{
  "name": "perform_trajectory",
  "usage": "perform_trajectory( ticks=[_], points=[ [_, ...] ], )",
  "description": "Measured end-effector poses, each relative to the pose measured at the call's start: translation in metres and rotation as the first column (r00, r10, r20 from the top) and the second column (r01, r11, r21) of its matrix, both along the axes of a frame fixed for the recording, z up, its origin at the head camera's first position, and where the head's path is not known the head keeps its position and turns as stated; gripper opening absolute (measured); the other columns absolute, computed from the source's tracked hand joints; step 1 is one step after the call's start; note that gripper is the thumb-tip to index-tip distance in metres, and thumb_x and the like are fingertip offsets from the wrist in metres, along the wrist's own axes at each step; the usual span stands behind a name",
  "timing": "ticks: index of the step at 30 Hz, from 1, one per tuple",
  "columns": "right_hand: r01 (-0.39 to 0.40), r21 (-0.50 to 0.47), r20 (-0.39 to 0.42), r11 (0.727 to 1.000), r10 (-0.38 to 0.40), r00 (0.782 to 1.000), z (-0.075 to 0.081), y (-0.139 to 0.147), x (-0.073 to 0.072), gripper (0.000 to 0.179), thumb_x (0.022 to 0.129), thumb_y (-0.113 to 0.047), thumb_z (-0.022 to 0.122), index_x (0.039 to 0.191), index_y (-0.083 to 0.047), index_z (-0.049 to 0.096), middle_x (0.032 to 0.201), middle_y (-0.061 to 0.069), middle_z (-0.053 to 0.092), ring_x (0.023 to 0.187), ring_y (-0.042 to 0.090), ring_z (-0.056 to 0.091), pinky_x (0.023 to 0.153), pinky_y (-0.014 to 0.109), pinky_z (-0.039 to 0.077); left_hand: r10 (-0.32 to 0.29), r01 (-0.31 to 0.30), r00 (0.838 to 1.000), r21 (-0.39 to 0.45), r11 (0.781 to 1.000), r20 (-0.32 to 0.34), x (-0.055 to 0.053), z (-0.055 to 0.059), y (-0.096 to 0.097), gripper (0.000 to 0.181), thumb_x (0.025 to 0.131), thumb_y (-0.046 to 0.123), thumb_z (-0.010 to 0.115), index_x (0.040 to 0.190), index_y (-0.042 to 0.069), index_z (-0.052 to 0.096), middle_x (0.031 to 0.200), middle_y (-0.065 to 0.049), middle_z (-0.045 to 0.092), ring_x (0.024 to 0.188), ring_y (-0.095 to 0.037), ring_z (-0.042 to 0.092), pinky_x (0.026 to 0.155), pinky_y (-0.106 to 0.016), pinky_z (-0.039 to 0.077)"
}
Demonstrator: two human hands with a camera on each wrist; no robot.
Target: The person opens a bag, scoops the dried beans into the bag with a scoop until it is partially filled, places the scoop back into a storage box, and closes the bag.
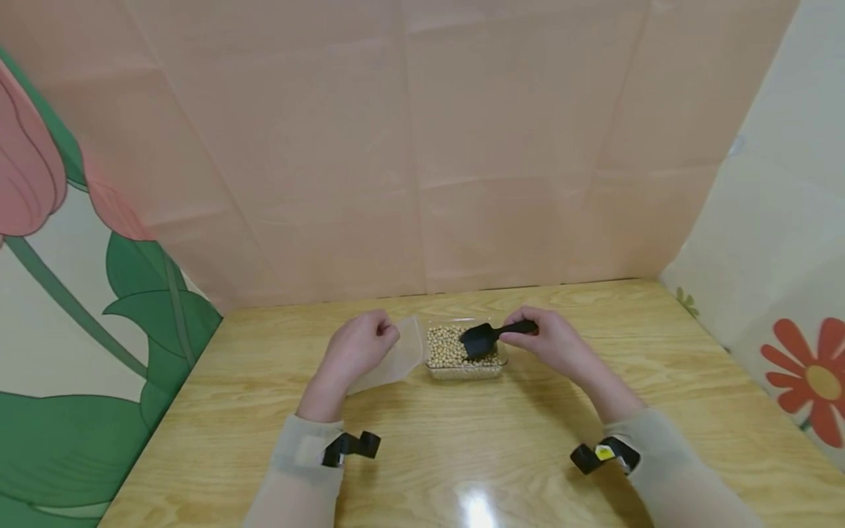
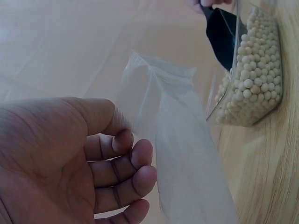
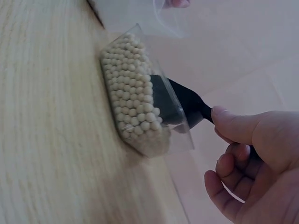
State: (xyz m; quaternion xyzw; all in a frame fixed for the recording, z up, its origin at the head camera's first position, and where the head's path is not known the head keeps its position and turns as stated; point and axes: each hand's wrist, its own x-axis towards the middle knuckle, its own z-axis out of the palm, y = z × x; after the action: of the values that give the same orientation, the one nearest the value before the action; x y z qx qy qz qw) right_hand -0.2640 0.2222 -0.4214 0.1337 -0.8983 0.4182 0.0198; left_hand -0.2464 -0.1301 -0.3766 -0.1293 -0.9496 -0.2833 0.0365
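Observation:
A clear plastic box (image 1: 465, 372) of round, cream-coloured beans (image 1: 445, 346) stands on the table. My right hand (image 1: 551, 343) grips the handle of a black scoop (image 1: 480, 341), whose blade dips into the beans. In the right wrist view the thumb and forefinger pinch the scoop's handle (image 3: 205, 112). Left of the box, my left hand (image 1: 361, 343) pinches the top edge of a translucent plastic bag (image 2: 184, 154) between thumb and forefinger. The bag's mouth gapes toward the box. Nothing can be made out inside the bag.
The wooden table (image 1: 422, 462) runs back to a pink cloth backdrop (image 1: 409, 161). A wall with painted tulips (image 1: 152, 293) stands on the left, and one with a red flower (image 1: 818, 381) on the right. Each wrist wears a black camera mount (image 1: 350, 445).

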Motion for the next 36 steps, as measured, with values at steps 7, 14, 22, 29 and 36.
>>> perform_trajectory(
  ticks=[7,14,22,29,36],
  points=[
    [0.019,-0.053,0.045,0.998,-0.017,0.999,-0.010,-0.004,-0.002,0.024,0.100,-0.027,0.085,0.115,-0.010,0.078,0.116,0.012,0.074,0.096,0.025,0.066,0.079,0.036,0.054,0.003,-0.003,1.000,0.002,1.000,0.003,0.000,0.001,0.000,0.022,0.107,0.014,0.059,0.085,0.013,0.059,0.073,-0.002,0.052,0.063,-0.018,0.042,0.062,-0.035,0.035],
    [0.035,-0.100,0.102,0.994,-0.025,0.994,-0.016,-0.008,-0.003,0.027,0.099,-0.029,0.086,0.117,-0.010,0.079,0.114,0.011,0.075,0.096,0.024,0.066,0.082,0.036,0.055,0.007,-0.007,1.000,0.003,1.000,0.007,0.001,0.002,0.000,0.025,0.107,0.014,0.059,0.083,0.012,0.056,0.071,-0.002,0.048,0.062,-0.018,0.040,0.062,-0.034,0.034],
    [0.040,-0.117,0.121,0.992,-0.025,0.992,-0.023,-0.014,-0.001,0.028,0.098,-0.031,0.087,0.116,-0.011,0.079,0.110,0.009,0.075,0.096,0.024,0.067,0.083,0.037,0.055,0.001,-0.001,1.000,0.011,1.000,0.007,0.002,0.004,0.001,0.025,0.107,0.013,0.058,0.083,0.012,0.056,0.072,-0.002,0.049,0.062,-0.018,0.041,0.062,-0.034,0.034],
    [0.047,-0.106,0.112,0.993,-0.035,0.993,-0.029,-0.016,-0.002,0.028,0.098,-0.032,0.086,0.118,-0.012,0.079,0.113,0.009,0.076,0.098,0.023,0.068,0.087,0.039,0.054,0.005,-0.005,1.000,0.005,1.000,0.002,0.002,0.004,0.001,0.024,0.107,0.013,0.059,0.083,0.012,0.057,0.072,-0.002,0.049,0.063,-0.018,0.042,0.063,-0.035,0.035],
    [0.053,-0.140,0.122,0.989,-0.036,0.992,-0.031,-0.016,-0.002,0.029,0.101,-0.031,0.084,0.121,-0.011,0.079,0.118,0.008,0.077,0.102,0.022,0.068,0.091,0.038,0.054,0.009,-0.009,1.000,-0.001,1.000,0.010,0.002,0.004,0.002,0.023,0.107,0.013,0.059,0.084,0.012,0.058,0.073,-0.003,0.051,0.063,-0.018,0.044,0.063,-0.035,0.036]
  ],
)
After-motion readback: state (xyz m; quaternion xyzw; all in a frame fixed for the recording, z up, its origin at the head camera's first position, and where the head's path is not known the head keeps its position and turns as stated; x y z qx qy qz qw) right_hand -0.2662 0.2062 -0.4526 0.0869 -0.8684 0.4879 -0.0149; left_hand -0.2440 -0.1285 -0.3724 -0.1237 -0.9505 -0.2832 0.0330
